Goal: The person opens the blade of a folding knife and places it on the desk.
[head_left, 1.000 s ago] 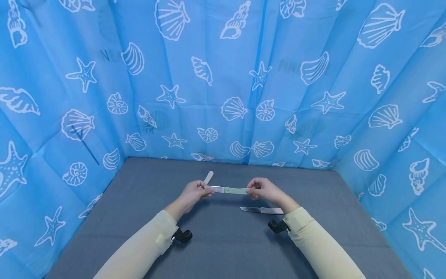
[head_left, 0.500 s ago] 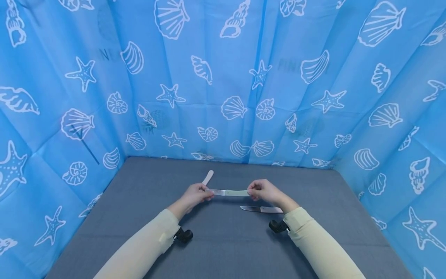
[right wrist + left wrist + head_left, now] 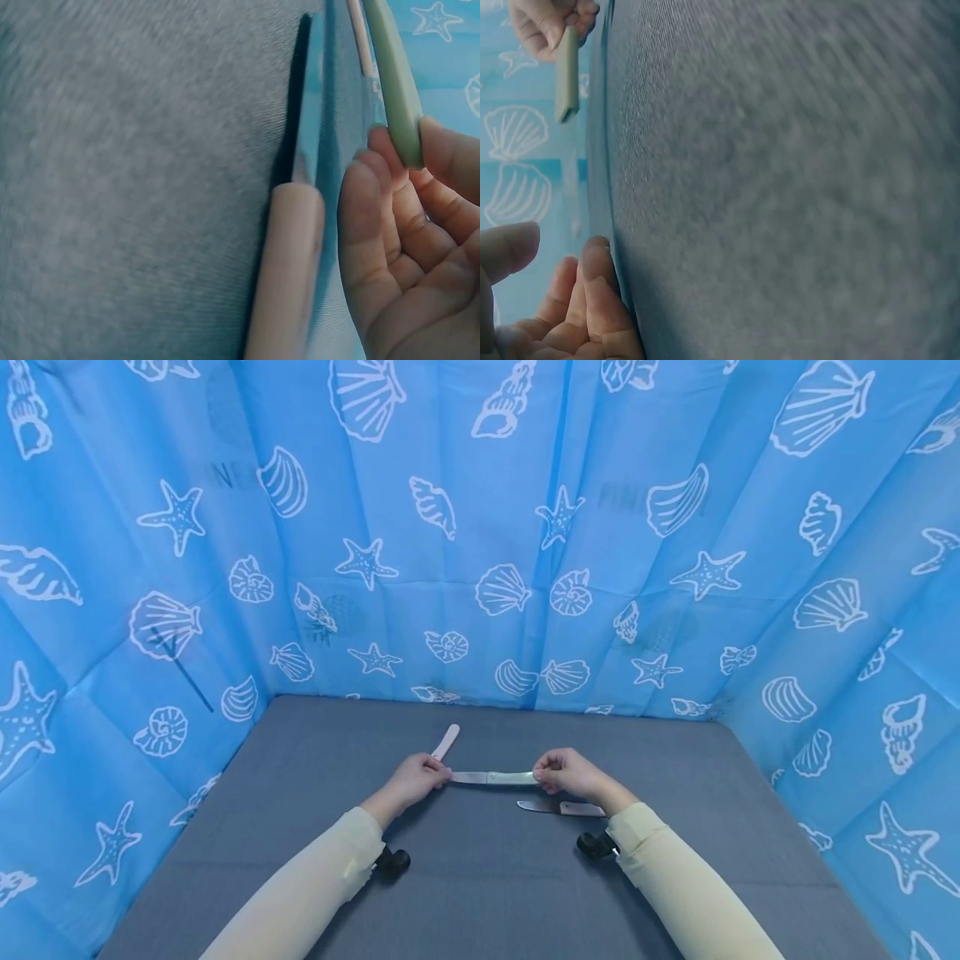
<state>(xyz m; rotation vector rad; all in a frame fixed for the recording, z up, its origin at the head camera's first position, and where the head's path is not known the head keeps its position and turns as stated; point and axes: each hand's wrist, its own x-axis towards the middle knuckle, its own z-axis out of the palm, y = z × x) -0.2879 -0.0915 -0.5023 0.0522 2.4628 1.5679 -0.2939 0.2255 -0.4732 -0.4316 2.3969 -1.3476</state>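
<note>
A green-handled folding knife is unfolded and level, close over the table, its blade pointing left. My right hand pinches the end of its green handle between thumb and fingers. At the blade's tip is my left hand; in the left wrist view its thumb and fingers stand apart with nothing between them. A pink-handled knife lies unfolded just in front of my right hand, its blade also to the left. Behind my left hand lies a second pink-handled knife, partly hidden by the fingers.
A grey cloth covers the table. Blue curtains printed with white shells and starfish close off the back and both sides. Black wrist cameras hang under both cuffs, low over the cloth.
The green-handled knife has come down slightly toward the table. My left hand has let go of the blade and drawn a little to the left; my right hand keeps its pinch.
</note>
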